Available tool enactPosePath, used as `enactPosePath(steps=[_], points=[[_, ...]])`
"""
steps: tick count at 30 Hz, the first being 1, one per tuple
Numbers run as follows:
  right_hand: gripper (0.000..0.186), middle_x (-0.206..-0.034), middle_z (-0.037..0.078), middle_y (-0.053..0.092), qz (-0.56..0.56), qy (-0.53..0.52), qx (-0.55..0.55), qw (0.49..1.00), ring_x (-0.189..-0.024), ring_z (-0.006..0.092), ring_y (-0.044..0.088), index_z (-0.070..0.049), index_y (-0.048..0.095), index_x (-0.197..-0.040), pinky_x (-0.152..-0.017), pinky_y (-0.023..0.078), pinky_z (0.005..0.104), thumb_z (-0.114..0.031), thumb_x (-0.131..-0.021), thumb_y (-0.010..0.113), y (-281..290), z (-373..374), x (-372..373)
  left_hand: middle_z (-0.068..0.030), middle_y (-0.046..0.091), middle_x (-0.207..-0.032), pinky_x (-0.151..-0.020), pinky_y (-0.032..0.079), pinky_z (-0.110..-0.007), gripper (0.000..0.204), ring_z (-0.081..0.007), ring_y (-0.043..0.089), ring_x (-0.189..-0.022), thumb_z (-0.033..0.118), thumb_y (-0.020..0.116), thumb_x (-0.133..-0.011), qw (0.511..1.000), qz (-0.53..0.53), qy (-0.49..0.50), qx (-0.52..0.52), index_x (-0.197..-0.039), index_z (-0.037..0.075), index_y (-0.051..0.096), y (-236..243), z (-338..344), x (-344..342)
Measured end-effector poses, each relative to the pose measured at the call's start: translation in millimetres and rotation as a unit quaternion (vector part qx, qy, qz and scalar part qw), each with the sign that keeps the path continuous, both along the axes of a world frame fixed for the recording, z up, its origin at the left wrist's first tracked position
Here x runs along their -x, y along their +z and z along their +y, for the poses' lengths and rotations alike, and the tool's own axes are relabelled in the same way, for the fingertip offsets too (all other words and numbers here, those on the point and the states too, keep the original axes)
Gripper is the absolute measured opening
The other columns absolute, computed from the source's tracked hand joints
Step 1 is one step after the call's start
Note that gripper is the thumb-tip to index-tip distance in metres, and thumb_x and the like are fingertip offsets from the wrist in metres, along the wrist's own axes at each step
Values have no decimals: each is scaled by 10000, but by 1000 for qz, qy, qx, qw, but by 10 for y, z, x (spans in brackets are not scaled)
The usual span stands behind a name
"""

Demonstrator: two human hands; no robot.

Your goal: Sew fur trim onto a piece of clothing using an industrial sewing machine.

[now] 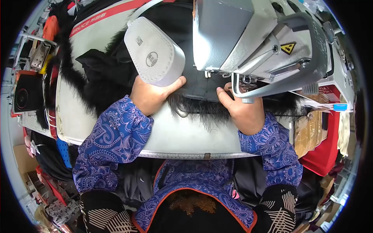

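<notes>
A grey sewing machine (221,35) stands over black fur-trimmed fabric (196,91) on a white table (186,139). My left hand (152,95) rests at the fabric's left part under a white padded lamp-like housing (155,54); its thumb touches the fabric, its other fingers are hidden. My right hand (243,110) is closed on the fabric just left of the machine's curved guard (283,89), its thumb near the presser foot and some fingers hidden behind the metal parts. Bunched black cloth and long fur lie left of my left hand.
At left are a black speaker-like box (28,97), an orange item (50,27) and a blue perforated piece (64,153). At right, a red bin (316,159) sits below brown taped packages (307,132). Dark cloth hangs below the table's front edge.
</notes>
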State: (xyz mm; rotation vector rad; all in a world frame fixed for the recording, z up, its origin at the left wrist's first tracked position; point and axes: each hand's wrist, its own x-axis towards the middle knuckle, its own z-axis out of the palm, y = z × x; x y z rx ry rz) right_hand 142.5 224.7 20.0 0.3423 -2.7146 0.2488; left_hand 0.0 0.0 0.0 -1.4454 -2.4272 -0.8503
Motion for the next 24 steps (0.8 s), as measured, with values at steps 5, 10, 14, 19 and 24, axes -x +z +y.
enactPosePath(steps=[5,10,14,19,24], points=[[249,-860,75,620,3,3,17,1000,-764,259,599,-64,700,-960,-650,471,390,-21,-719,655,46,25,3,-54,658,-938,-639,513,-338,342,-236,632,-742,64,629,-658,993,114,-1,-6,-995,91,673,29,146,-63],[254,-868,83,625,-5,-17,43,999,-759,273,614,-74,702,-969,-632,487,388,-17,-726,652,34,-1,-10,-111,670,-1029,-794,488,-374,196,-308,628,-946,112,628,-785,985,88,147,23,-968,72,684,-27,16,166],[240,-869,111,629,12,-17,3,1000,-771,311,632,-96,706,-983,-628,510,396,-30,-756,665,18,80,-28,-74,628,-1162,-857,455,-369,373,-272,584,-1044,77,632,-723,938,233,230,115,-1093,118,643,43,-767,529],[240,-872,129,641,-8,-27,-19,999,-787,316,635,-105,709,-990,-663,526,390,-35,-763,670,45,47,-29,-80,625,-1177,-909,476,-368,459,-294,593,-1065,41,671,-751,934,200,277,107,-1200,113,607,-33,-1952,891],[275,-903,128,648,-1,-26,-11,1000,-825,297,647,-102,712,-1001,-697,536,367,-7,-749,653,24,58,-38,-110,621,-1173,-891,494,-361,381,-281,601,-1068,153,666,-847,875,154,455,64,-1223,129,607,-220,-2490,1117]])
